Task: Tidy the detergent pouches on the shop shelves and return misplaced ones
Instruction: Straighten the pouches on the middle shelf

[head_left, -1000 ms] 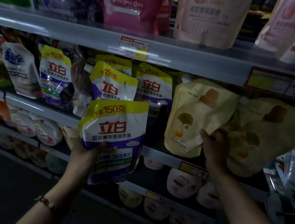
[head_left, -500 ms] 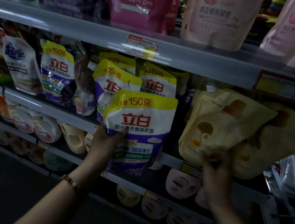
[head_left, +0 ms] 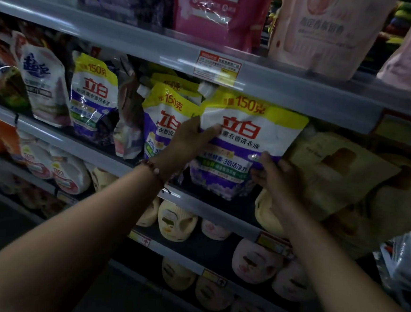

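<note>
Item: purple-and-yellow detergent pouch (head_left: 247, 146), now up on the middle shelf (head_left: 220, 206); a second ago we held it below. Left grip (head_left: 188, 139) clasps its left edge, right grip (head_left: 275, 172) its lower right. Matching pouch (head_left: 165, 123) sits just left: nearly returned.

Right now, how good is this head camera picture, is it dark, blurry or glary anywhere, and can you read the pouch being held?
Head view: dim overall, the floor and lowest shelves nearly black; the glossy yellow-topped white and purple pouch, gripped by the left hand and right hand, is brightest, its large print legible; white glare streaks the grey metal shelf edge; wide-angle bending at the borders; the pale pink pouches above look soft.
</note>
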Available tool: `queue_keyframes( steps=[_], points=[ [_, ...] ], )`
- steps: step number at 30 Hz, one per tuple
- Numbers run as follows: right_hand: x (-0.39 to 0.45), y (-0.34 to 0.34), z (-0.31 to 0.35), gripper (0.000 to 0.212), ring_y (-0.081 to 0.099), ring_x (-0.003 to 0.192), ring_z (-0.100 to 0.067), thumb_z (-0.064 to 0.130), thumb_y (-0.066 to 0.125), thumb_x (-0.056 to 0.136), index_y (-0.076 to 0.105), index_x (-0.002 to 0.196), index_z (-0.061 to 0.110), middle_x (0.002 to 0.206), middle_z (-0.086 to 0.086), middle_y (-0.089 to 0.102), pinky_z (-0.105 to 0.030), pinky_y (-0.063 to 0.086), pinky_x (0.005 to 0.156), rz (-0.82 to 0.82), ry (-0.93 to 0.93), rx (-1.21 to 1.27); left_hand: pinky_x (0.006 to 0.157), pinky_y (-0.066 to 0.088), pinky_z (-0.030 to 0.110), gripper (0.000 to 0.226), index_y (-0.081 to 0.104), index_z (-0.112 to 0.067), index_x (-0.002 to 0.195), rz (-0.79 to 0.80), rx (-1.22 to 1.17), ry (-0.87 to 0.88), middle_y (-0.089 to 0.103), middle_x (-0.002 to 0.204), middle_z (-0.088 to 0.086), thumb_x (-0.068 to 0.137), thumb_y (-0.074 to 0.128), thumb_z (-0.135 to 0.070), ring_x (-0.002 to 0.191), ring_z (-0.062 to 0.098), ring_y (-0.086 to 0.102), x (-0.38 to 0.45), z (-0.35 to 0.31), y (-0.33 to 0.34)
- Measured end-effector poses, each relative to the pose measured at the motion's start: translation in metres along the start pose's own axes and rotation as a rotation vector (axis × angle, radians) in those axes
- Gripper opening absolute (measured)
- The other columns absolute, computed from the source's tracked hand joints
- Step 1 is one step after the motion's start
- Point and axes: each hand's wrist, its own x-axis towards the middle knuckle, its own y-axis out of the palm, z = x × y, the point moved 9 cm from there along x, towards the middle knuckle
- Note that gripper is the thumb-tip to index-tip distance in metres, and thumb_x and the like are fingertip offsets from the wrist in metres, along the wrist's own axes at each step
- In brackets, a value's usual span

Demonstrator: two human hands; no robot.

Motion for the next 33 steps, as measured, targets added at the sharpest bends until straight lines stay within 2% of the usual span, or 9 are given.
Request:
queue_keyframes(
  steps=[2,6,11,14,18,23,27,30,33],
  points=[
    [0.007,0.002,-0.016,0.018,0.065,0.077,-0.018,0.028,0.053,0.100,0.052,0.108,0.011,0.090,-0.001,0.062,-0.034,0.056,0.072,0.011,0.062,-0.035,0.077,0.057,0.021,0.035,0.064,0.005,0.120,-0.023,0.161,-0.047,0.073,0.091,0.013,0.098,0.062,-0.022,0.096,0.029,0.069,0.007,0.024,-0.004],
    [0.015,-0.003,-0.022,0.021,0.068,0.091,-0.025,0.030,0.052,0.101,0.057,0.110,0.012,0.103,-0.008,0.065,-0.028,0.055,0.067,0.048,0.031,-0.134,0.081,0.055,0.025,0.027,0.059,0.006,0.123,-0.036,0.270,-0.098,0.064,0.120,0.026,0.103,0.046,-0.005,0.107,0.038,0.063,0.001,0.062,-0.016],
    [0.021,0.003,0.025,0.027,0.069,0.077,-0.014,0.026,0.055,0.100,0.060,0.117,0.006,0.102,-0.008,0.067,-0.026,0.056,0.060,0.044,-0.191,-0.251,0.077,0.049,0.028,0.022,0.068,0.003,0.109,-0.116,0.488,0.057,0.068,0.109,0.016,0.101,0.049,-0.006,0.098,0.027,0.064,0.009,0.048,-0.022],
    [0.025,0.003,0.037,0.017,0.068,0.074,-0.014,0.021,0.052,0.101,0.058,0.113,0.010,0.098,-0.009,0.065,-0.025,0.056,0.057,0.021,-0.194,-0.198,0.076,0.052,0.043,0.021,0.068,-0.002,0.093,-0.152,0.629,0.107,0.070,0.094,0.018,0.100,0.049,-0.010,0.089,0.034,0.065,0.013,0.042,-0.025],
    [0.031,-0.012,0.037,0.014,0.070,0.073,-0.014,0.020,0.056,0.098,0.059,0.104,0.007,0.096,-0.013,0.067,-0.022,0.059,0.060,-0.047,-0.149,-0.101,0.067,0.051,0.040,0.018,0.066,-0.010,0.093,-0.221,0.802,0.169,0.069,0.089,0.015,0.098,0.048,-0.013,0.081,0.035,0.064,0.018,0.031,-0.033],
    [0.028,-0.003,0.033,0.020,0.068,0.081,-0.020,0.018,0.052,0.100,0.059,0.108,0.001,0.099,-0.017,0.066,-0.020,0.058,0.065,-0.042,-0.159,-0.122,0.074,0.054,0.043,0.020,0.064,-0.010,0.099,-0.259,0.732,0.161,0.069,0.091,0.011,0.102,0.046,-0.019,0.085,0.030,0.066,0.012,0.044,-0.031],
    [0.018,-0.006,0.032,0.024,0.067,0.097,-0.023,0.024,0.056,0.096,0.062,0.112,0.007,0.106,-0.010,0.069,-0.041,0.056,0.083,-0.035,-0.221,-0.244,0.077,0.059,0.044,0.024,0.054,-0.024,0.121,-0.301,0.538,0.098,0.070,0.106,0.003,0.101,0.049,-0.035,0.096,0.020,0.068,-0.007,0.057,-0.036],
    [-0.003,-0.008,0.029,0.026,0.062,0.108,-0.012,0.017,0.057,0.095,0.058,0.121,0.014,0.118,0.000,0.065,-0.026,0.052,0.080,0.010,-0.293,-0.342,0.080,0.057,0.040,0.035,0.051,-0.022,0.130,-0.309,0.608,0.205,0.065,0.117,0.005,0.097,0.055,-0.032,0.104,0.020,0.063,-0.037,0.048,-0.024],
    [-0.036,-0.013,0.027,0.045,0.043,0.117,0.019,0.018,0.055,0.097,0.043,0.136,0.034,0.131,0.024,0.051,-0.007,0.042,0.091,0.094,-0.425,-0.501,0.084,0.052,0.039,0.037,0.057,-0.011,0.129,-0.220,0.755,0.421,0.062,0.121,0.011,0.093,0.062,-0.020,0.104,0.028,0.059,-0.072,0.027,0.017]
  ],
)
